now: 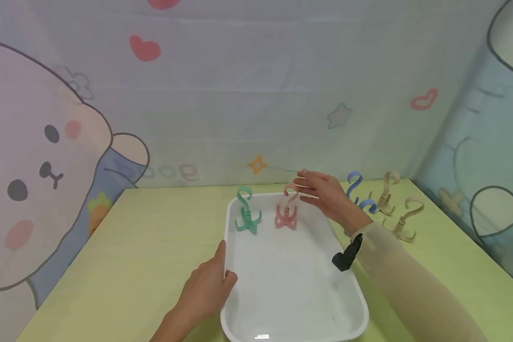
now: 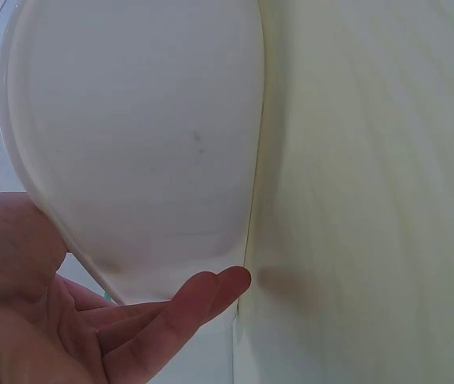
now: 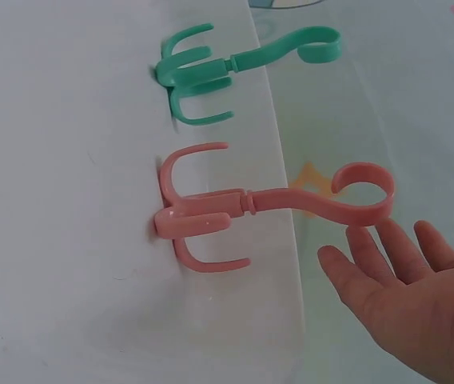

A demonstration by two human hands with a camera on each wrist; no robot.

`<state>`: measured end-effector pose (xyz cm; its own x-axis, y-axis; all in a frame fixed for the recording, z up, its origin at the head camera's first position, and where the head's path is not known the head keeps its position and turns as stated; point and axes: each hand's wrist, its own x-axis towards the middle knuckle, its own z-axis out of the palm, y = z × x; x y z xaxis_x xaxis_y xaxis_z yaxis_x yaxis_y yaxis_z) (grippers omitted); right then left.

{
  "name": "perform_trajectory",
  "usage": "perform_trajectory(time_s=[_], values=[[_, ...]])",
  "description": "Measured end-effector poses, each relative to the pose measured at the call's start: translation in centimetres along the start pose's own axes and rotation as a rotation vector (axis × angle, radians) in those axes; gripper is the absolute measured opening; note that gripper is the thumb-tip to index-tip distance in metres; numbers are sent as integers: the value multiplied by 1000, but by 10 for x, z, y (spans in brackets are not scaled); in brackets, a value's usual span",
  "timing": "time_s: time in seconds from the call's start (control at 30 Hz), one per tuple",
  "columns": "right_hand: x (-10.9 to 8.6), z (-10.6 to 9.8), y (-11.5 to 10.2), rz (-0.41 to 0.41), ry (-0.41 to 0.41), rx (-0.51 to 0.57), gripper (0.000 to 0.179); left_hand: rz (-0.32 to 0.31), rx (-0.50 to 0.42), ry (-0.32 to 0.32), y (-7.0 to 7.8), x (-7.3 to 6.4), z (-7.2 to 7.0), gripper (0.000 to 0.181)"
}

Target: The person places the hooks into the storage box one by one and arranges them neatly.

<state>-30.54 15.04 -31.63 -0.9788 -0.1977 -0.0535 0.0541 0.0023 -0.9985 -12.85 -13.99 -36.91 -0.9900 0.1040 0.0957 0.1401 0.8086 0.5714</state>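
A white tray (image 1: pixel 282 280) lies lengthwise before me. At its left rim my left hand (image 1: pixel 207 287) grips the side, thumb over the edge and fingers along the outer wall, as the left wrist view also shows. Two rotating hanger hooks stand upright at the tray's far end: a green hook (image 1: pixel 248 218) on the left and a pink hook (image 1: pixel 286 217) to its right. Beside the pink hook's curled top is my right hand (image 1: pixel 322 192), its fingers extended and holding nothing. In the right wrist view, its fingertips (image 3: pixel 360 238) are right at the curl of the pink hook.
On the green-yellow table (image 1: pixel 154 237), right of the tray, stand two beige hooks, one farther back (image 1: pixel 386 194) and one nearer (image 1: pixel 403 221). Blue hooks (image 1: pixel 355 180) are partly hidden behind my right hand and wrist. A printed cloth (image 1: pixel 239 95) hangs behind the table.
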Motion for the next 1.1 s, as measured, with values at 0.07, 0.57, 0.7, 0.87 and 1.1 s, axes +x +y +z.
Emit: perform_trajectory(time_s=[0.07, 0.57, 0.7, 0.87, 1.1], values=[[-2, 0, -3, -4, -7, -3, 62, -3, 0, -1, -1, 0, -1, 76], [-24, -8, -11, -44, -55, 1, 60, 2, -1, 2, -4, 0, -5, 76], [-28, -8, -11, -51, -44, -15, 59, 2, 3, 3, -5, -1, -5, 75], [-35, -7, -16, -66, -45, -30, 58, 0, 3, 2, -5, -2, -6, 76], [-45, -11, -25, -77, -29, -61, 55, 0, 5, 1, -5, -2, -9, 76]])
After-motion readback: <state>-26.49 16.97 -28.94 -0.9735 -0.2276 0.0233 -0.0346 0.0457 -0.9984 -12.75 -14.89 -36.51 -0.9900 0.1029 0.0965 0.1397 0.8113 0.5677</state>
